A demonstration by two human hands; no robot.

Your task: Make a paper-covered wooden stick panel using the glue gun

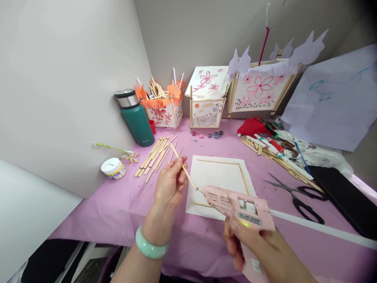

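My left hand (171,181) pinches a thin wooden stick (188,176), which slants down to the right over the paper. A pink glue gun (229,200) is gripped in my right hand (244,239), its small green light glowing. The gun's nozzle meets or nearly meets the stick's lower end. Beneath both lies a square of white paper (212,177) with sticks along its top, right and bottom edges; the gun hides part of the lower right. Left of the paper, several loose sticks (154,155) are spread on the purple cloth (118,204).
A green bottle (137,122) and a white tub (114,168) stand at left. Decorated paper boxes (160,114) line the back wall. Open scissors (294,192), a black flat object (341,196), markers (277,149) and more sticks lie at right. Small coloured pots (209,135) sit behind the paper.
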